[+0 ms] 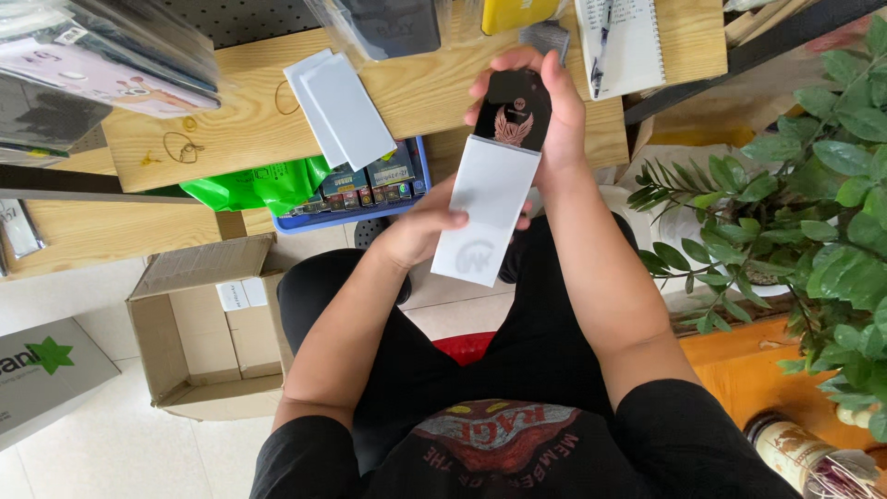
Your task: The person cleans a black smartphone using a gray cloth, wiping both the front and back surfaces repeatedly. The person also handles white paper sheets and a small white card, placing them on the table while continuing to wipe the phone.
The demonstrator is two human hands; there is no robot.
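My right hand (564, 111) grips a black phone case (514, 113) with a winged emblem on its back. The case's lower end sits inside a flat white sleeve box (485, 208). My left hand (420, 231) holds that white box from the left side, thumb across its front. Both hands are raised in front of me above my lap, just before the edge of a wooden table (240, 92).
Two white sleeve boxes (337, 106) lie on the table, with rubber bands (185, 146), bagged phone cases (102, 55) and a notebook with pen (621, 42). A blue tray (360, 189), green bag (254, 185), open cardboard box (208, 328) and potted plants (813, 185) surround me.
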